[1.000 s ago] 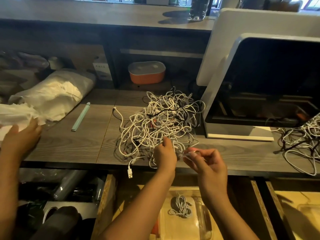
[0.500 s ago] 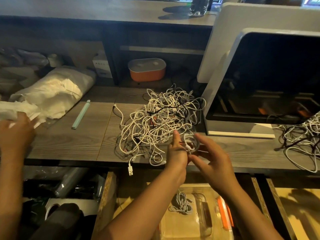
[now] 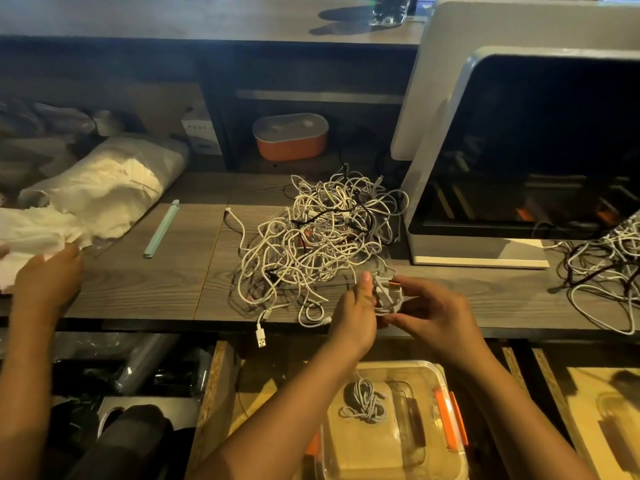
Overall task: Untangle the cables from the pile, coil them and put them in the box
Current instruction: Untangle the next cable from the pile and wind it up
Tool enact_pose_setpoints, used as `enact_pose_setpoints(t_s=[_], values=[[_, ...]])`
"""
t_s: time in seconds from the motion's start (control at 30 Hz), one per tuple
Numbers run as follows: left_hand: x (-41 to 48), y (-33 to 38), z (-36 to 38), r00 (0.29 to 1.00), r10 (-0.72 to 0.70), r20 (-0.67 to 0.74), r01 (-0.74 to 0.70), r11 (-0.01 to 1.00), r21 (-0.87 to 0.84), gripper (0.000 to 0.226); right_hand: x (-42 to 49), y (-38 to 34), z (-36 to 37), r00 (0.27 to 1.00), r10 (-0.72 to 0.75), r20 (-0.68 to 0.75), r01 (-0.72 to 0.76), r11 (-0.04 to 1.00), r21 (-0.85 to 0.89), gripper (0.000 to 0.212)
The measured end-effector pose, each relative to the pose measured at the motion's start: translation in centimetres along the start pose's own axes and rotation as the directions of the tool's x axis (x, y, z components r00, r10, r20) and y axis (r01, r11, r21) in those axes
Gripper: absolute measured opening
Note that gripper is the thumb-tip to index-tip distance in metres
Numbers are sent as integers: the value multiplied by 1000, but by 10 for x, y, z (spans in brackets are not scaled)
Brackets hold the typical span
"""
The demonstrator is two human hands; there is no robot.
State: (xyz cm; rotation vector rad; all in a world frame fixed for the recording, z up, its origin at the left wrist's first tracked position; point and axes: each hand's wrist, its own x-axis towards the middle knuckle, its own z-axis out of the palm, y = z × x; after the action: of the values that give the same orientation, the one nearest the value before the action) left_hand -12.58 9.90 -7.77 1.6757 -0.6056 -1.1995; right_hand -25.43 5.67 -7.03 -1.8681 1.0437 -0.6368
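Grip: left hand (image 3: 355,318) and right hand (image 3: 438,311) meet on one small coil (image 3: 388,296) of white cable. The left hand's thumb stands up against the coil's left side. The right hand's fingers curl round it from the right. Both hands are pinching it, not spread.

Position of coil: held between the two hands, just off the near right edge of the tangled pile (image 3: 322,237). At least one strand appears to run from the coil back into the pile.

Pile: white cables with a few dark ones, heaped on the wooden counter (image 3: 156,289). One USB plug (image 3: 260,337) hangs over the counter edge on the pile's near side.

Box (image 3: 408,364): clear, with orange latches, below the counter, nearer than the pile. One coiled cable (image 3: 363,405) lies inside it.

Left of the pile: a pale green stick (image 3: 162,228). Farther left, another person's hand (image 3: 48,278) rests on white paper (image 3: 27,237).

Right of the pile: a monitor (image 3: 519,150).
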Motion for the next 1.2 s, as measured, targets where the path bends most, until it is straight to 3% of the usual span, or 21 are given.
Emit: enact_pose_setpoints(t_s=[0.13, 0.27, 0.4, 0.5, 0.57, 0.7, 0.87, 0.97, 1.07, 1.1, 1.2], values=[[-2, -7, -6, 990, 106, 90, -124, 964, 237, 40, -11, 6, 2, 996, 49, 73, -63, 977, 205, 47], [3, -33, -8, 989, 92, 119, -120, 959, 258, 24, -30, 30, 18, 986, 164, 13, -161, 948, 274, 36], [-2, -84, -5, 987, -62, 148, 32, 980, 195, 29, -54, 64, 33, 942, 334, 36, -329, 895, 300, 34], [-9, -124, 3, 952, -247, 178, 233, 968, 99, 47, -70, 89, 47, 892, 442, 92, -450, 854, 260, 32], [-13, -140, 7, 929, -322, 185, 315, 947, 66, 39, -78, 103, 57, 850, 503, 155, -527, 815, 241, 32], [-10, -157, 14, 908, -391, 152, 387, 920, 55, 32, -90, 130, 74, 779, 589, 216, -628, 733, 262, 45], [-6, -173, 18, 866, -468, 174, 460, 884, 87, 55, -93, 148, 82, 733, 637, 239, -680, 679, 278, 24], [-6, -178, 19, 855, -497, 145, 490, 868, 86, 60, -92, 153, 82, 700, 673, 239, -714, 656, 243, 35], [-6, -177, 19, 858, -493, 144, 479, 869, 121, 68, -87, 142, 73, 697, 678, 234, -715, 683, 150, 42], [-7, -172, 19, 870, -470, 147, 452, 881, 140, 58, -85, 134, 68, 713, 665, 223, -695, 714, 91, 42], [-4, -149, 17, 965, -228, 129, 206, 965, 165, 11, -70, 105, 47, 874, 479, 86, -464, 873, -149, 29]])
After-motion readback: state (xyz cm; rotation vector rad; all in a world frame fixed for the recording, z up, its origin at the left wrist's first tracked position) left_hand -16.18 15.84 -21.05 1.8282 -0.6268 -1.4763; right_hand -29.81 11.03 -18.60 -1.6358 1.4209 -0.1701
